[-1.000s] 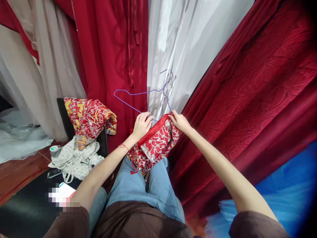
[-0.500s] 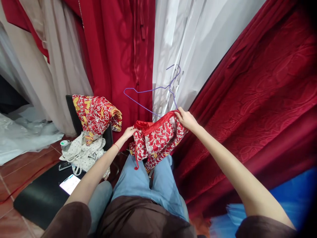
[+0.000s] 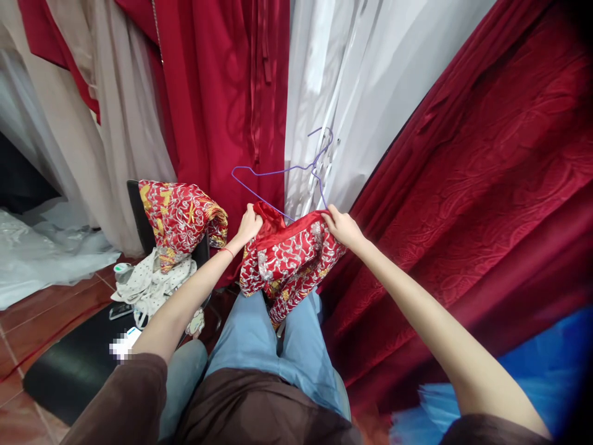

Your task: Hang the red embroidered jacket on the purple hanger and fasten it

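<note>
Over my knees hangs a red garment [image 3: 291, 254] with silver and gold embroidery and a plain red lining along its upper edge. My left hand [image 3: 251, 224] is closed on the left end of that edge. At the right end, my right hand [image 3: 341, 226] pinches the edge close to the hanger's arm. A purple wire hanger [image 3: 273, 172] stands above the garment, its hook up and to the right. Its right arm runs down to my right hand, and part of its lower bar is hidden behind the cloth.
To my left, a black chair [image 3: 69, 364] bears a similar embroidered red garment [image 3: 180, 213] over its back, a dotted white cloth [image 3: 152, 281] and a blurred phone. Red curtain-like fabric [image 3: 482, 179] hangs close on my right, and white fabric [image 3: 370, 80] hangs ahead.
My left hand has moved up and to the right along the garment and now grips its upper edge, lifting that side. The right hand and hanger have shifted slightly left.
</note>
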Available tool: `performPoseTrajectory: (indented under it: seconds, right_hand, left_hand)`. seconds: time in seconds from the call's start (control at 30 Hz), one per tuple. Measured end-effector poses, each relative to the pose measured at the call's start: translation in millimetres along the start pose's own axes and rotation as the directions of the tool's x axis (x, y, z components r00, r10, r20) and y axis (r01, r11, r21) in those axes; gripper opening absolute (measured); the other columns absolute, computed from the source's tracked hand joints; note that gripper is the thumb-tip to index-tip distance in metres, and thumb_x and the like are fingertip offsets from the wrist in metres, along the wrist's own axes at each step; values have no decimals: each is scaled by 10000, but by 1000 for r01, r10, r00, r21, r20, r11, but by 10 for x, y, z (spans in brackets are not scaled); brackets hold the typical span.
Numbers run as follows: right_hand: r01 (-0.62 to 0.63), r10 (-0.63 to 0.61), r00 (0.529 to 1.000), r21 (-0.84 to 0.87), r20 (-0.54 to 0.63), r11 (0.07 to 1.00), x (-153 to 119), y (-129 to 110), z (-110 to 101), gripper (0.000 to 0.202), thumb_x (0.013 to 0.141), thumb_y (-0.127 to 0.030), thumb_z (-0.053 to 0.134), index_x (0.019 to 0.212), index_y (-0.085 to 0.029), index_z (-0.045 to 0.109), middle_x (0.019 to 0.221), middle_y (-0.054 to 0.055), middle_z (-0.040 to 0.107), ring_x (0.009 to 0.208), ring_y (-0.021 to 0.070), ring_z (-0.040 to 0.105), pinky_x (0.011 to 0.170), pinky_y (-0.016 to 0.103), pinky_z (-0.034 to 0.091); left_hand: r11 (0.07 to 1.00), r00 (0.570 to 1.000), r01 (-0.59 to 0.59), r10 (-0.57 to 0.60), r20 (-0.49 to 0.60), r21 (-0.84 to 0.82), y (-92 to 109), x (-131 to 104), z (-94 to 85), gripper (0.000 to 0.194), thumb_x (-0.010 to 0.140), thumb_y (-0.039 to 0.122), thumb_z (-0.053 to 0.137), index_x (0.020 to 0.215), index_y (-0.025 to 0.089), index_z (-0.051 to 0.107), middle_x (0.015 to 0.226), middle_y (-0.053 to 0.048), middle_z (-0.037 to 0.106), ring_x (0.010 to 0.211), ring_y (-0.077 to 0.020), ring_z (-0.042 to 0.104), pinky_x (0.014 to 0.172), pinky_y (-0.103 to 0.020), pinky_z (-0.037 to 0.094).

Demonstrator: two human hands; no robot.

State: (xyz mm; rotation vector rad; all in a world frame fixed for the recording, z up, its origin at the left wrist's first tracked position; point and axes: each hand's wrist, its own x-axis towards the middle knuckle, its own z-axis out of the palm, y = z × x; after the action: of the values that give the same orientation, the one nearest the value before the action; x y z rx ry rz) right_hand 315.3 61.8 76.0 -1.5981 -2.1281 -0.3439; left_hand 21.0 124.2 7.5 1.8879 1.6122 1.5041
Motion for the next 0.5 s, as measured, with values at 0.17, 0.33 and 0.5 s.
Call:
performPoseTrajectory:
  seconds: [0.17,0.33,0.5]
  right_hand:
    - [-3,3,1000,-7,7,1000,11,13,18,333,1028,-437,317,1112,-210,545,821,103,706,724,259,636,618,287,366]
    - [12,-11,1000,20,-6,1000,19,24,30,321,1021,-432,333,1111,-213,550,795,94,699,712,258,630,611,290,366]
    - [-1,2,1000,-32,30,999,22,22,-12,356,1026,-435,302,1135,-205,551,830,117,713,721,269,638,606,300,355]
  left_hand:
    - [993,992,100,-104,67,56,-82,21,-64,318,838,471,586,936,178,513,899,-151,696,969,-316,684,827,-380,512]
    - [963,916,195,-246,318,184,-165,151,-228,212,822,340,526,657,208,518,665,-86,656,802,-279,688,711,-335,509]
    - [933,881,210,-310,358,292,-165,226,-545,191,635,143,611,515,212,478,488,-80,569,629,-304,672,622,-358,500]
